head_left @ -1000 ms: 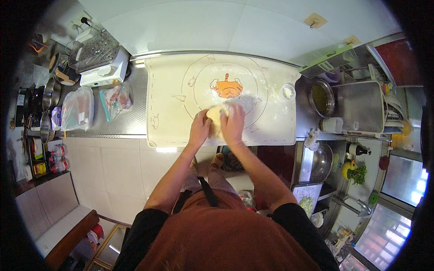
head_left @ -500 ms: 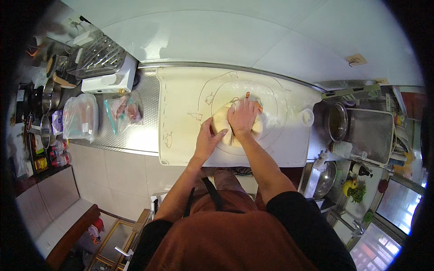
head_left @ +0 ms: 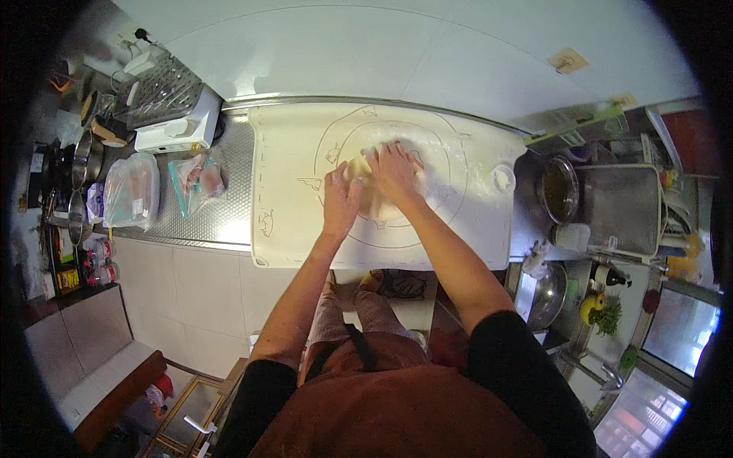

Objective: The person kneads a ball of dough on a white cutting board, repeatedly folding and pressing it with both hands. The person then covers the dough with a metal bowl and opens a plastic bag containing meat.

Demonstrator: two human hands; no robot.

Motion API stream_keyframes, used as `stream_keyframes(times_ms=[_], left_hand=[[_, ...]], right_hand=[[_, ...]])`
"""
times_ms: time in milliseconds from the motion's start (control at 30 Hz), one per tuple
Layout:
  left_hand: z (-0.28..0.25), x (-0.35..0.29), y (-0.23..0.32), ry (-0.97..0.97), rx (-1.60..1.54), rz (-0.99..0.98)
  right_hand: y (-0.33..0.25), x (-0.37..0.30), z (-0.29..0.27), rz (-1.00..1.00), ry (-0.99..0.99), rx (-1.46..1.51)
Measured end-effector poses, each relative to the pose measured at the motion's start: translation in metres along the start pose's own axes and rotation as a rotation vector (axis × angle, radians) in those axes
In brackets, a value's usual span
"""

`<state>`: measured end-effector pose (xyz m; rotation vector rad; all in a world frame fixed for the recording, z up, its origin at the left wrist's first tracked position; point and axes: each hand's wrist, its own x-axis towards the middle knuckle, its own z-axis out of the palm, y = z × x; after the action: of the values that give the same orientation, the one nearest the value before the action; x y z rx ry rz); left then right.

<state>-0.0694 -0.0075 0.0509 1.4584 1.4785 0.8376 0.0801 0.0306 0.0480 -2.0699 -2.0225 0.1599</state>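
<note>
Spread flat, the right hand (head_left: pixel 395 172) hides part of the smooth, pale dough (head_left: pixel 374 203) at the middle of the floury white mat (head_left: pixel 292 229); the left hand (head_left: pixel 342 200), loosely open, borders it. I see a crinkled plastic bag (head_left: pixel 200 182) left of the mat, a round steel bowl (head_left: pixel 576 191) right.

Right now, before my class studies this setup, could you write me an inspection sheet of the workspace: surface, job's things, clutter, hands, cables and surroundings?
Surface: pale board with printed circles, on a metal counter.
Job's things: pale dough on the board, partly hidden by the hands.
Clutter: white appliance, bagged container and clear bag left; metal bowl right.
Hands: right hand over the dough, left hand at its left side; fingers extended on both.
Cables: black plug upper left; cable path unclear.
Surroundings: pale wall behind; tiled floor; tap at lower right.
</note>
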Motion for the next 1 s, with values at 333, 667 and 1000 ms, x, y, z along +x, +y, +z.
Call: stream_keyframes(times_ms=[333,667,1000], left_hand=[[0.058,-0.066,0.022,0.078,0.713,0.572],[0.087,0.041,0.017,0.005,0.753,0.554],[0.12,0.097,0.032,0.079,0.806,0.392]], right_hand=[[0.026,-0.155,-0.009,0.061,0.437,0.179],[0.073,-0.063,0.024,0.271,0.23,0.094],[0.094,0.006,0.02,0.41,0.205,0.046]])
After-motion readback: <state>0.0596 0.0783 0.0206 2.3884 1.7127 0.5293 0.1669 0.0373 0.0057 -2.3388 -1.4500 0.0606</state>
